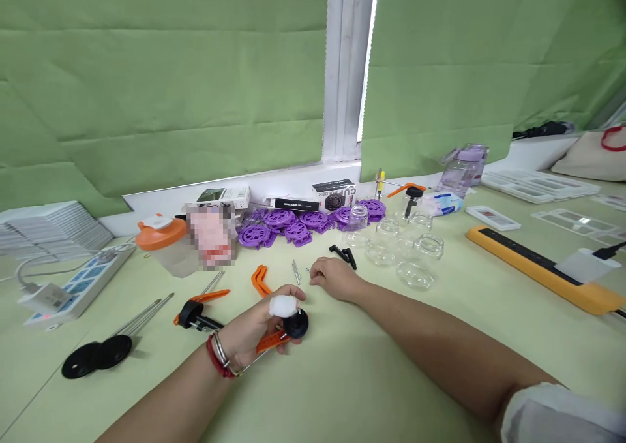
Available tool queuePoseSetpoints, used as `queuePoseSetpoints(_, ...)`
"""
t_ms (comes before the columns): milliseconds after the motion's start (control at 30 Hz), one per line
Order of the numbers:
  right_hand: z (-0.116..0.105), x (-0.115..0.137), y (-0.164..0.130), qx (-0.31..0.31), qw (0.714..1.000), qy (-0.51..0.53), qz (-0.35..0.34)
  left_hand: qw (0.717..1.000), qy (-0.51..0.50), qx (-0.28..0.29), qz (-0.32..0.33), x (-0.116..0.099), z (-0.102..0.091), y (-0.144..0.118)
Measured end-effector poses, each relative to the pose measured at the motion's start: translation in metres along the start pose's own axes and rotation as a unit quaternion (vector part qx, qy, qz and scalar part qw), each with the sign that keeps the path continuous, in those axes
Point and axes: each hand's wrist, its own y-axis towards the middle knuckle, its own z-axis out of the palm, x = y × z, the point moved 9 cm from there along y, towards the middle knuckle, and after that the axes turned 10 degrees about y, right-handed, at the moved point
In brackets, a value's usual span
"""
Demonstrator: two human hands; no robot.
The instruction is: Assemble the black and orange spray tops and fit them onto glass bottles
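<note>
My left hand (271,322) is wrapped round an assembly with a round black knob-like end (296,324), an orange arm (270,343) and a thin metal rod. A white wrap covers its thumb. My right hand (332,277) is on the table with its fingers curled together. A tiny metal piece shows by its fingertips, and what they pinch, if anything, is hidden. Thin metal pins (296,272) lie between the hands. Behind the right hand are small black handles (343,256). Bent orange arms (260,280) lie just beyond my left hand.
An orange-black assembly (193,314) and black discs with rods (100,357) lie left. Purple slotted discs (298,231), glass jars (415,270) and boxes (222,197) line the back. An orange-lidded cup (169,250) and power strips (542,270) stand at the sides.
</note>
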Motion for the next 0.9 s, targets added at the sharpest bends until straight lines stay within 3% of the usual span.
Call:
queuePoseSetpoints(200, -0.003, 0.008, -0.007, 0.011, 1.0, 0.018, -0.015, 1.0, -0.006, 0.001, -0.007, -0.001, 0.0, 0.003)
queuePoseSetpoints(300, -0.005, 0.009, -0.015, 0.004, 0.983, 0.183, 0.005, 1.0, -0.006, 0.0, -0.009, -0.001, -0.001, 0.003)
queuePoseSetpoints(433, 0.001, 0.012, -0.026, 0.036, 0.875, 0.478, 0.071, 1.0, -0.011, -0.002, -0.016, 0.0, -0.002, 0.004)
queuePoseSetpoints(500, 0.003, 0.017, -0.03, 0.056, 0.833, 0.543, 0.089, 1.0, -0.013, 0.0, -0.018, 0.001, -0.003, 0.004)
queuePoseSetpoints(567, 0.005, 0.024, -0.034, 0.08, 0.813, 0.569, 0.097, 1.0, -0.014, 0.004, -0.015, 0.001, -0.003, 0.005)
queuePoseSetpoints(733, 0.008, 0.047, -0.041, 0.137, 0.823, 0.55, 0.053, 1.0, -0.003, 0.011, -0.007, 0.002, -0.004, 0.008)
queuePoseSetpoints(900, -0.001, 0.06, -0.04, 0.088, 0.867, 0.49, -0.017, 1.0, -0.003, 0.007, -0.013, 0.004, -0.004, 0.009)
